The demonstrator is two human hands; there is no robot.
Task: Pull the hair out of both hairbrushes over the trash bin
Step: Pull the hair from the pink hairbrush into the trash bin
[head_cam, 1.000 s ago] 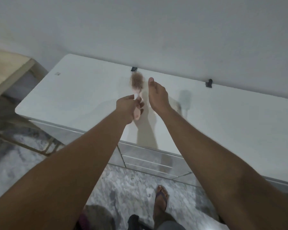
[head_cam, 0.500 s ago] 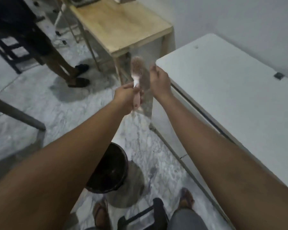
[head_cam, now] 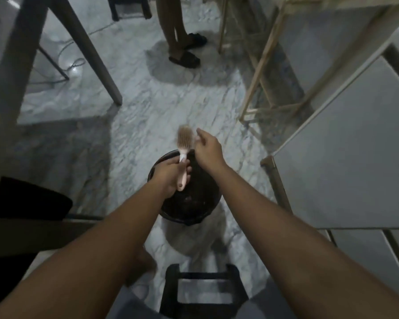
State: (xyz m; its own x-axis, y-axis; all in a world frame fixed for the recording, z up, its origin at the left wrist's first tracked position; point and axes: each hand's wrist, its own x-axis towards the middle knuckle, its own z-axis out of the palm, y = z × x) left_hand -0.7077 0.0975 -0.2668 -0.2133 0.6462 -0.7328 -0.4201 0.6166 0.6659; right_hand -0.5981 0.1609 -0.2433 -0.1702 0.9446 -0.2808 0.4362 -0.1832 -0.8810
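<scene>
We've got the bin point(head_cam: 189, 203) on the floor point(head_cam: 148, 107) right below both hands, brush point(head_cam: 184, 143) above its far rim, left hand point(head_cam: 171, 178) on the handle, right hand point(head_cam: 209, 151) just beside the head, cabinet point(head_cam: 346, 162) off to the right.

Both bare forearms reach forward and down from the lower corners, converging toward the middle of the view. The left hand point(head_cam: 171, 177) has its grip closed around the pale pink plastic handle of a hairbrush point(head_cam: 184, 155), thumb on top, the brush head pointing up and away from the body. The right hand point(head_cam: 209, 150) hovers just beside the brush head, wrist slightly bent, back of the hand facing the camera, its fingertips point(head_cam: 199, 132) pinched loosely together near the bristles. Whether they touch the bristles is blurred.
</scene>
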